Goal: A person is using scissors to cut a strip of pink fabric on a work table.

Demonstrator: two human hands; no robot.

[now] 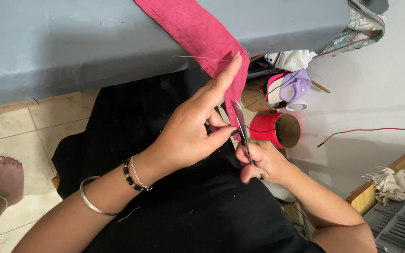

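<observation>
1. Left hand (191, 133) pinches the red fabric strip (202, 35) taut, just below the grey table edge (71, 70).
2. Right hand (261, 161), fingers curled through the scissors (242, 133), blades at the strip's lower end.
3. Keep tension; short snips beside the pinch.

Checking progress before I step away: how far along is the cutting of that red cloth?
Done: cannot tell. In hand: the left hand pinches the red cloth strip taut while the right hand works scissors at its lower end. Left: most of the strip, uncut on the grey table.

Crumpled magenta cloth strip (207, 40) hangs off table edge, scissors (241, 129) cutting it.
</observation>
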